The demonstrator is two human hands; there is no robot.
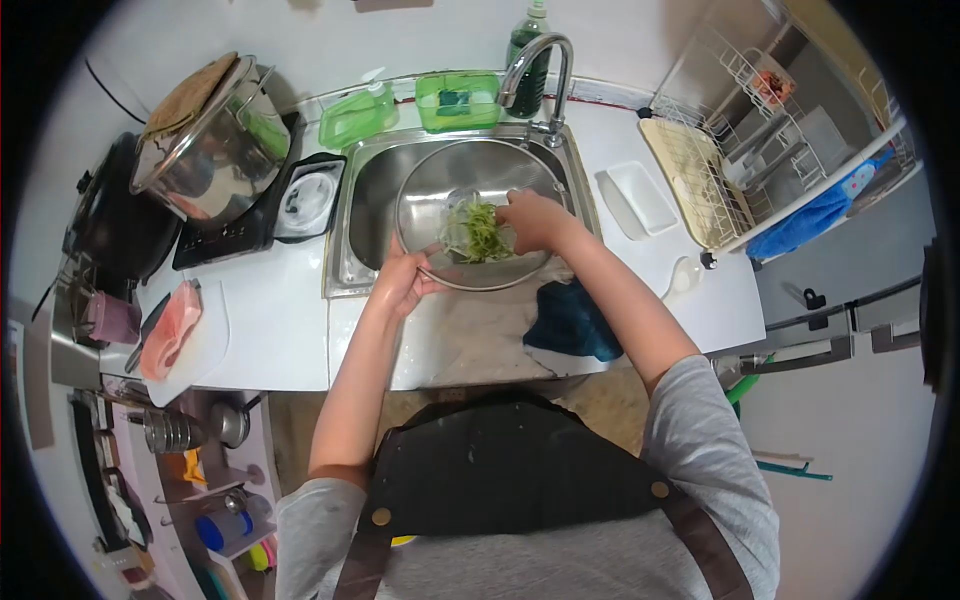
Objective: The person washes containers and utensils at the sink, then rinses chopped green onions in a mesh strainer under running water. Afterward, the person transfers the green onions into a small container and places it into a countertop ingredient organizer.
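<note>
A wide, round, see-through strainer-like bowl (420, 165) with a thin metal-looking rim is held over the sink. Whether it is mesh or clear material, I cannot tell. My left hand (402, 283) grips its near left rim, thumb on top and fingers beneath. Shredded green vegetable (484, 235) lies in a clump in the bowl, with a pale translucent patch on its left. My right hand (535, 222) reaches in from the right, its fingers curled against the shreds; the fingertips are partly hidden.
Behind the bowl is the steel sink (375, 185) with a curved faucet (560, 85). A blue cloth (575, 320) lies in front. A large pot (215, 140) stands left, near raw meat (172, 330) on a white board. At right are a white tray (638, 200) and dish rack (760, 160).
</note>
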